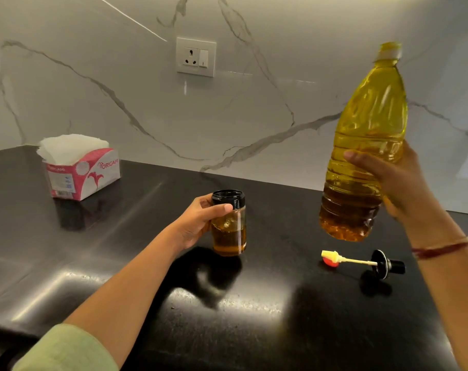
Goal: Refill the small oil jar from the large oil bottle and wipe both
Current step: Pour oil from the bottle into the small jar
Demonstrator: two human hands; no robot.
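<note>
Head view: jar (pixel 229 231) left, bottle (pixel 369 124) right

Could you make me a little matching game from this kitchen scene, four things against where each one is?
Things: 1 large oil bottle; 2 small oil jar; 3 tissue box; 4 pump lid.
Places: A lying on the counter; B lifted in the right hand; C back left by the wall; D standing, gripped by the left hand.
Pairs: 1-B, 2-D, 3-C, 4-A.

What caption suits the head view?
Left hand grips the small oil jar; right hand holds the large oil bottle aloft.
</note>
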